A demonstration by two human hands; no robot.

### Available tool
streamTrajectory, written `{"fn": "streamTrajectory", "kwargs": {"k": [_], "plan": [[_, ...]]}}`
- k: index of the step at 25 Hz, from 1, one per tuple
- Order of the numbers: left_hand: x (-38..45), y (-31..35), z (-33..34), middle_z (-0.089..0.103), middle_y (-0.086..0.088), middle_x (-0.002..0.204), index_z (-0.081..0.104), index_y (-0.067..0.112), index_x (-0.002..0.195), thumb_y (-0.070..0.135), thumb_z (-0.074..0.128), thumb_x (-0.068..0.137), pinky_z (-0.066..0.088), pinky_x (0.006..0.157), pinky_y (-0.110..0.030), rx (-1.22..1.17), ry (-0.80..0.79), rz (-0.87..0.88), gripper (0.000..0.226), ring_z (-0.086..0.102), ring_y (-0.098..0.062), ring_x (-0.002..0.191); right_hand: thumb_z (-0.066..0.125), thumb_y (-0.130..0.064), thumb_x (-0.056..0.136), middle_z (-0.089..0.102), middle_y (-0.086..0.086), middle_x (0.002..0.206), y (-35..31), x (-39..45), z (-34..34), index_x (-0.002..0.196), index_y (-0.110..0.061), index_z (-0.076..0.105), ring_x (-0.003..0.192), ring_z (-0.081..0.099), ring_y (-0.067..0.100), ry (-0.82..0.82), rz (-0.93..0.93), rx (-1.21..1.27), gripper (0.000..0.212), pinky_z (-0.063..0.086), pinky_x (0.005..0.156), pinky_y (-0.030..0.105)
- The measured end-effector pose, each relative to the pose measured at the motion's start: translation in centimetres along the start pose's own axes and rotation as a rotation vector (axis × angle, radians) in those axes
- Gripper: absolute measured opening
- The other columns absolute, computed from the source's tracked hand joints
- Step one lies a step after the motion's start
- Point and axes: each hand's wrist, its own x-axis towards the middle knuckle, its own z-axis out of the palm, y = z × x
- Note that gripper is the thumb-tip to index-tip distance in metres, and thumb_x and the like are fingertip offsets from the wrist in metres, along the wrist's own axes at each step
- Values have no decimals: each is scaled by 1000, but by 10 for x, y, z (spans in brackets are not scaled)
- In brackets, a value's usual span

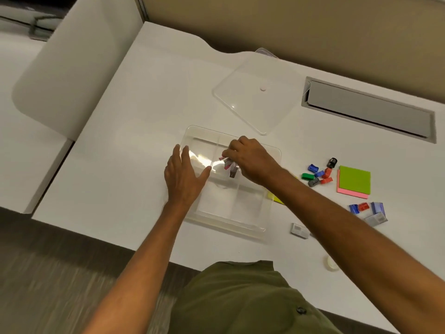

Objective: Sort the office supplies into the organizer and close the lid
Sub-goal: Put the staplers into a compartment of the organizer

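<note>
A clear plastic organizer [252, 229] with several compartments lies on the white desk in front of me. Its clear lid [277, 112] rests flat behind it, to the right. My left hand [184, 175] lies spread on the organizer's left rim, fingers apart, holding nothing. My right hand [249, 159] hovers over the middle of the organizer, shut on a small bunch of silver and red clips [230, 167] that hang below the fingers. To the right lie small coloured sharpeners [319, 173], green and pink sticky notes [354, 183], and staple boxes [372, 212].
A grey cable tray opening [368, 110] is cut into the desk at the back right. A small grey box [299, 230] and a tape roll [331, 262] lie near the front edge. A yellow note [277, 198] peeks from under my right forearm. A white chair back [72, 68] stands left.
</note>
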Motion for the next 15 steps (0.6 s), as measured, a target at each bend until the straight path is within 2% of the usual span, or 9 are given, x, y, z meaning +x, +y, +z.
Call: {"fn": "streamTrajectory", "kwargs": {"k": [3, 6, 9, 12, 15], "plan": [[1, 1, 2, 23, -12, 165, 28, 14, 155, 64, 60, 87, 32, 116, -51, 1, 0, -32, 90, 31, -33, 148, 59, -15, 97, 65, 4, 116, -2, 18, 13, 124, -21, 67, 108, 57, 29, -37, -86, -56, 29, 43, 89, 38], [2, 1, 3, 20, -10, 167, 26, 16, 157, 69, 56, 87, 29, 118, -51, 12, -22, -41, 93, 27, -31, 151, 65, -18, 95, 65, 5, 119, -4, 25, 25, 124, -21, 66, 111, 57, 29, -80, -121, -94, 29, 45, 93, 39], [3, 2, 4, 17, -9, 168, 24, 18, 158, 71, 55, 86, 26, 120, -51, 24, -49, -52, 94, 24, -30, 152, 63, -21, 96, 64, 6, 121, -8, 24, 33, 123, -21, 67, 114, 56, 28, -112, -103, -77, 27, 47, 95, 40], [3, 2, 5, 17, -9, 168, 25, 18, 158, 70, 55, 86, 25, 120, -49, 37, -41, -46, 93, 25, -30, 152, 55, -22, 100, 65, 4, 120, -12, 24, 38, 118, -21, 68, 112, 56, 26, -144, -56, -37, 23, 47, 89, 38], [3, 2, 5, 18, -10, 168, 26, 17, 158, 69, 56, 86, 26, 120, -49, 39, -36, -45, 93, 25, -30, 152, 58, -19, 99, 66, 4, 126, -11, 22, 38, 124, -19, 68, 114, 58, 27, -139, -22, 21, 26, 47, 91, 39]]}}
